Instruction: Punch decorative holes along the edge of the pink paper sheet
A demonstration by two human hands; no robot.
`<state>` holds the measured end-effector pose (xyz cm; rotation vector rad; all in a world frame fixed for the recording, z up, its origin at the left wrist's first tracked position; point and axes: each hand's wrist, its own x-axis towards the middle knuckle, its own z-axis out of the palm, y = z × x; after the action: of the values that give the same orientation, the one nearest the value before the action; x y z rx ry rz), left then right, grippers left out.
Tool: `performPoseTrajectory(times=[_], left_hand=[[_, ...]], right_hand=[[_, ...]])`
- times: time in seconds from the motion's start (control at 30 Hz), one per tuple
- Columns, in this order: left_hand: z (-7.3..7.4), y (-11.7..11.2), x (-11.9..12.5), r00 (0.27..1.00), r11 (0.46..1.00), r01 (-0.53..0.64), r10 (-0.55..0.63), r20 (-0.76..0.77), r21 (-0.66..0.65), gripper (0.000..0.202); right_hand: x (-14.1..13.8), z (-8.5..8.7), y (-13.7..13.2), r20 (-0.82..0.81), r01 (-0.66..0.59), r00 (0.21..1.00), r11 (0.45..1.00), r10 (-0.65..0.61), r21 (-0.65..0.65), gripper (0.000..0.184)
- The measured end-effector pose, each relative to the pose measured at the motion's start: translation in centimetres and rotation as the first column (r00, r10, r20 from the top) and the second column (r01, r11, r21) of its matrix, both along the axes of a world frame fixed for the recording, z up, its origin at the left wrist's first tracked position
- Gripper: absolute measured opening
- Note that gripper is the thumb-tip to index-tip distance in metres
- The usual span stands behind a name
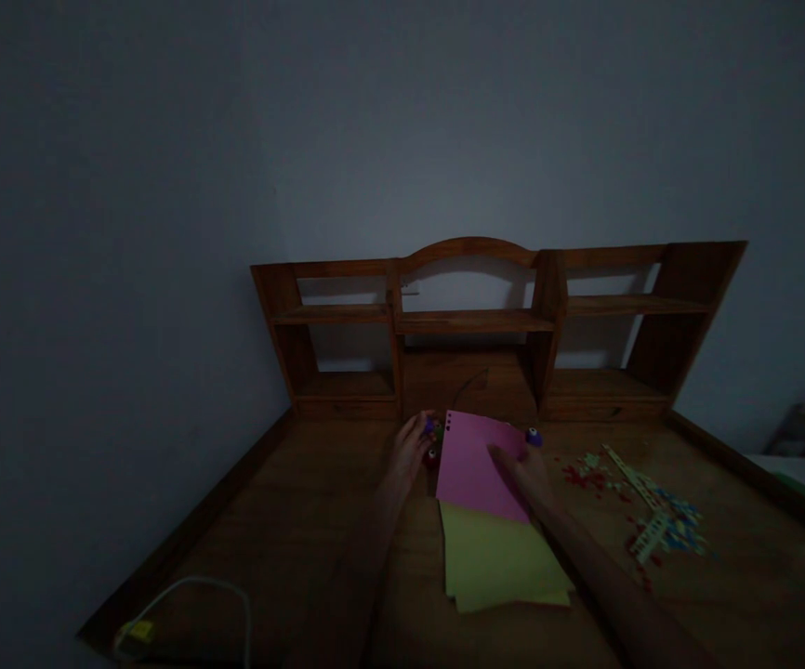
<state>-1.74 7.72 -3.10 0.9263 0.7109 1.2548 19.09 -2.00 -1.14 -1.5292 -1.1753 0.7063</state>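
A pink sheet (479, 463) with a few holes near its upper left corner lies tilted over several pale yellow sheets (500, 562). My right hand (529, 472) grips the pink sheet's right edge, thumb on top and the other fingers mostly hidden beneath. Close above that hand sits a small purple toy piece with an eye (534, 437). My left hand (411, 448), to the left of the paper, has its fingers curled around a small purple piece (429, 426). Beside it are a green piece (439, 432) and a dark red piece with an eye (432, 454), partly covered.
Wooden shelving (476, 321) stands along the desk's back. Small red bits (586, 478), blue and white bits (682, 530) and pale toothed strips (650, 536) lie scattered on the right. A white cable (200, 580) loops at the front left by a yellow item (140, 632). Light is dim.
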Motion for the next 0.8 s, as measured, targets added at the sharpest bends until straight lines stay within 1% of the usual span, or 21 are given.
performPoseTrajectory(times=[0.13, 0.23, 0.3, 0.43, 0.53, 0.6, 0.8], left_hand=[[0.10, -0.14, 0.09, 0.999, 1.000, 0.029, -0.029, 0.039, -0.009, 0.058], [0.10, -0.26, 0.26, 0.998, 0.998, 0.036, -0.033, 0.061, -0.042, 0.051], [0.12, -0.38, 0.34, 0.997, 0.998, 0.050, -0.048, 0.052, -0.031, 0.047], [0.10, -0.54, 0.41, 0.997, 0.996, 0.072, -0.072, -0.011, 0.048, 0.049], [-0.13, -0.41, 0.42, 0.996, 0.996, 0.052, -0.046, -0.079, 0.079, 0.051], [-0.35, -0.27, 0.36, 0.993, 0.992, 0.056, -0.043, -0.111, 0.111, 0.052], [-0.69, -0.05, 0.08, 0.988, 0.989, 0.022, 0.001, -0.155, 0.147, 0.056]], right_hand=[[-0.22, 0.05, -0.02, -0.023, -0.012, 1.000, 1.000, 0.012, 0.024, 0.054], [-0.24, -0.13, 0.06, -0.005, 0.002, 1.000, 0.999, -0.001, 0.032, 0.054], [-0.17, -0.32, 0.17, 0.017, 0.001, 1.000, 0.999, -0.002, 0.041, 0.053], [-0.07, -0.44, 0.27, 0.021, -0.006, 1.000, 0.999, 0.005, 0.036, 0.048], [-0.13, -0.29, 0.16, 0.045, 0.016, 0.999, 0.999, -0.019, 0.050, 0.046], [-0.19, -0.24, 0.12, 0.031, 0.013, 0.999, 0.998, -0.015, 0.059, 0.046], [-0.23, -0.34, 0.13, 0.015, 0.033, 0.999, 0.997, -0.034, 0.072, 0.046]])
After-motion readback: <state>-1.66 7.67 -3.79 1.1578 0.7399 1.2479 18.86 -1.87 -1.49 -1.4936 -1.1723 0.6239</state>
